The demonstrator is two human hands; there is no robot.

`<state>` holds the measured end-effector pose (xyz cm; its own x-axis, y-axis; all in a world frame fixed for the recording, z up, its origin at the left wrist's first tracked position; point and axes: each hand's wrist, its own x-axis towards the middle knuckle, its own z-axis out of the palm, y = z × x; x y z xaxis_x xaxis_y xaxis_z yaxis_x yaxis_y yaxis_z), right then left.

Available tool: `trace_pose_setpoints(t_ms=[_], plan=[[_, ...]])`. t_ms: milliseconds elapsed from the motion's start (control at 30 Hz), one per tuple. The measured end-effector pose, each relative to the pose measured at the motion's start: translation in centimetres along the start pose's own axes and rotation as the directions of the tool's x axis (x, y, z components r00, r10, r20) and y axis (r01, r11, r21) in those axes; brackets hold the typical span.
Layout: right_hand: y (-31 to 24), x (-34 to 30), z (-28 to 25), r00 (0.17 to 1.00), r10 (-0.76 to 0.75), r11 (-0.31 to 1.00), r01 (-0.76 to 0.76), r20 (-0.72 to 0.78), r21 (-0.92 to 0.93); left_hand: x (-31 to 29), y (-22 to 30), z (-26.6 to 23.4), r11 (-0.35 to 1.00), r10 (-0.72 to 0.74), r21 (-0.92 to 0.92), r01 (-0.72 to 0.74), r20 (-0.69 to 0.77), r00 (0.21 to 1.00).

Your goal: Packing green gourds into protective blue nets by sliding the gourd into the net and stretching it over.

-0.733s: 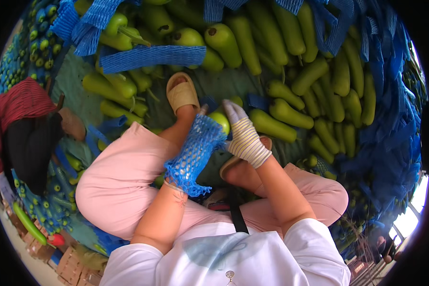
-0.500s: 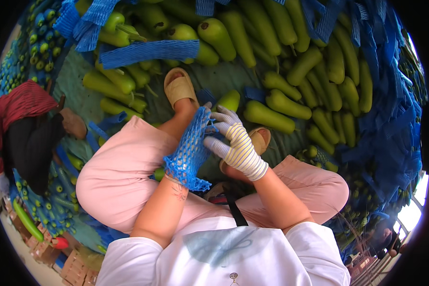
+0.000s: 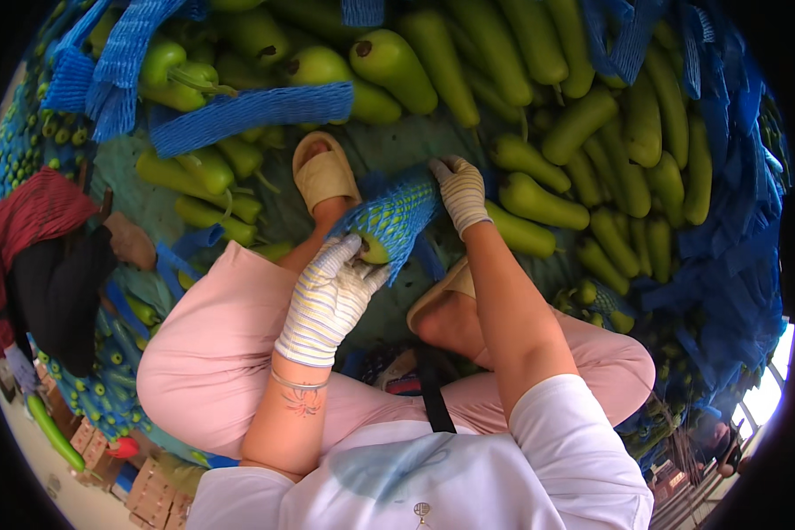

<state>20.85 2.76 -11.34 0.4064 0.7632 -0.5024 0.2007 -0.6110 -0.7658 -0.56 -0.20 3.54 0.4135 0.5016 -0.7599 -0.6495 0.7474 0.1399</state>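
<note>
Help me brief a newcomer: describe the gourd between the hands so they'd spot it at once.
Start at the person's pink trousers. Just beyond the lap, a gourd slants between the gloved left hand at its near end and right hand at its far end. Unlike the bare gourds lying to its right, it wears a blue mesh sleeve, near end showing.

Soft light brightens the white short-sleeved shirt (image 3: 424, 473) and the left hand (image 3: 327, 296) in its striped knit glove; a blown-out white window pane (image 3: 765, 393) glares at lower right. The fisheye rim bends, darkening to black.
</note>
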Motion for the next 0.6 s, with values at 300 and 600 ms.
trace_pose_setpoints(t_ms=[300,600], plan=[[0.1,-9.0,2.6,0.882,0.436,0.483,-0.398,0.179,0.78,-0.2,-4.1,-1.5,0.187,0.456,0.892,-0.412,0.293,0.841],[-4.6,-21.9,-11.3,0.909,-0.134,0.129,-0.379,0.395,0.916,-4.9,1.1,1.4,0.869,-0.04,0.408,-0.282,0.624,0.78]])
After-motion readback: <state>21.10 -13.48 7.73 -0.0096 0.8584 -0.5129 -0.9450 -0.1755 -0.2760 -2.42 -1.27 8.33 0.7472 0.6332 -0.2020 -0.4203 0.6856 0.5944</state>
